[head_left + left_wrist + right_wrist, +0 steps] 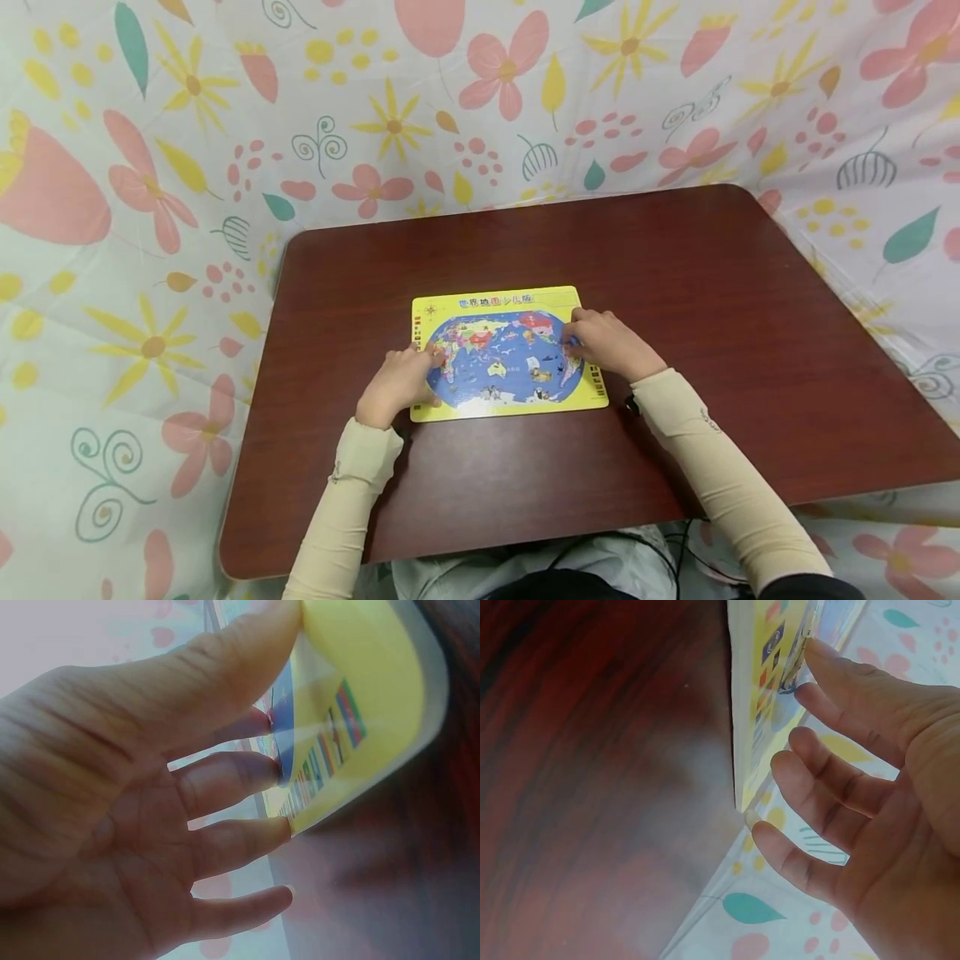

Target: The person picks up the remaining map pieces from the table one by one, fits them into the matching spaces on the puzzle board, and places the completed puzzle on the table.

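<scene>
A yellow-bordered children's world map board (510, 358) lies flat on the brown table, with Chinese lettering along its top edge. My left hand (402, 382) rests on the board's left side. In the left wrist view its fingers are extended, and the thumb and several fingertips are over the yellow border (375, 682). On the opposite side, my right hand (611, 343) touches the upper right part of the map. Its fingers are slightly bent and spread in the right wrist view, beside the board's edge (742, 712). Neither hand's fingers wrap round the board.
The dark brown table (675, 275) has rounded corners. A white cloth (247, 108) printed with flowers and leaves hangs behind it and at both sides. Black cables (684, 550) run below the near edge, by the person's lap.
</scene>
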`<move>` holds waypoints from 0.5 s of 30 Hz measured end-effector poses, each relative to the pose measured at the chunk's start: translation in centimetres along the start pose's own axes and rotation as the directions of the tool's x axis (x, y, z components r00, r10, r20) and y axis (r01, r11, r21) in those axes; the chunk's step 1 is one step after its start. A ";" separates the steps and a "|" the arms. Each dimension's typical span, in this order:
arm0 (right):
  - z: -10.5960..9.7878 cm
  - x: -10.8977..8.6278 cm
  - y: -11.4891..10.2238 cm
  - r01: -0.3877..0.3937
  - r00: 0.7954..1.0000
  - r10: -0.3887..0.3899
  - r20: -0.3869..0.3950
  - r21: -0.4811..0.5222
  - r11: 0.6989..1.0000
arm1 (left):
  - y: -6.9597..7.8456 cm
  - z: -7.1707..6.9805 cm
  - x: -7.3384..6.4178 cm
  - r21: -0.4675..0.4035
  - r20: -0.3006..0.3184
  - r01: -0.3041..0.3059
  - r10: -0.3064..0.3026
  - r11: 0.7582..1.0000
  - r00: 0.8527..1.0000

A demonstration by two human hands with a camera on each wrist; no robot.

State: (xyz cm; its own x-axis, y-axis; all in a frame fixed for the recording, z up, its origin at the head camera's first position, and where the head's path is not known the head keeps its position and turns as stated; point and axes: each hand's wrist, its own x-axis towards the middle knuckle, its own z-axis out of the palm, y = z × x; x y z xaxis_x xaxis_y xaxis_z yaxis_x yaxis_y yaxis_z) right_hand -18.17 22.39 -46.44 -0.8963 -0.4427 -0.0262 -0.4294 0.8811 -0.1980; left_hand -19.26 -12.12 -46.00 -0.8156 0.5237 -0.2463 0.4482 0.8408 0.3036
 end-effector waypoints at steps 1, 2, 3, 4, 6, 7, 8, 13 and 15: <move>0.1 -0.1 0.0 -0.006 1.000 0.006 0.004 -0.001 1.000 | 0.0 0.1 0.0 -0.003 0.000 -0.001 0.001 1.000 1.000; 0.2 -0.2 0.0 -0.007 1.000 0.007 0.004 -0.004 1.000 | 0.1 0.1 -0.1 -0.006 0.004 -0.001 0.001 1.000 1.000; 0.2 -0.4 0.1 -0.009 1.000 0.009 0.004 -0.001 1.000 | 0.1 0.1 -0.1 -0.010 0.009 -0.001 0.001 1.000 1.000; 0.2 -0.5 0.1 -0.012 1.000 0.012 0.003 0.000 1.000 | 0.2 0.2 -0.1 -0.010 0.012 -0.006 0.006 1.000 1.000; 0.1 -0.9 0.2 -0.018 1.000 0.018 -0.004 0.013 1.000 | 0.2 0.2 -0.2 -0.005 0.014 -0.019 0.019 1.000 1.000; 0.0 -1.1 0.3 -0.023 1.000 0.023 -0.010 0.019 1.000 | 0.2 0.1 -0.2 0.002 0.015 -0.023 0.023 1.000 1.000; 0.0 -1.2 0.5 -0.028 0.999 0.029 -0.014 0.027 0.999 | 0.1 0.1 -0.3 0.007 0.017 -0.023 0.022 1.000 1.000; -0.2 -2.5 1.6 -0.047 0.998 0.048 -0.028 0.027 0.999 | -0.1 -0.1 -0.3 0.018 0.014 -0.013 0.013 1.000 1.000; -0.3 -3.1 2.1 -0.051 0.998 0.051 -0.032 0.015 0.999 | -0.1 -0.2 -0.2 0.009 0.010 -0.015 0.015 1.000 1.000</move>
State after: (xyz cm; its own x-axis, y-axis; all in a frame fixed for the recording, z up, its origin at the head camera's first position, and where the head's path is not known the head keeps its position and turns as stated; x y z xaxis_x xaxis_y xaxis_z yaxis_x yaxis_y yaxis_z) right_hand -16.30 25.70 -46.51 -0.9202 -0.3915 -0.0052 -0.3816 0.8999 -0.2112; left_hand -19.20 -12.36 -45.83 -0.8049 0.5376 -0.2512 0.4638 0.8340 0.2988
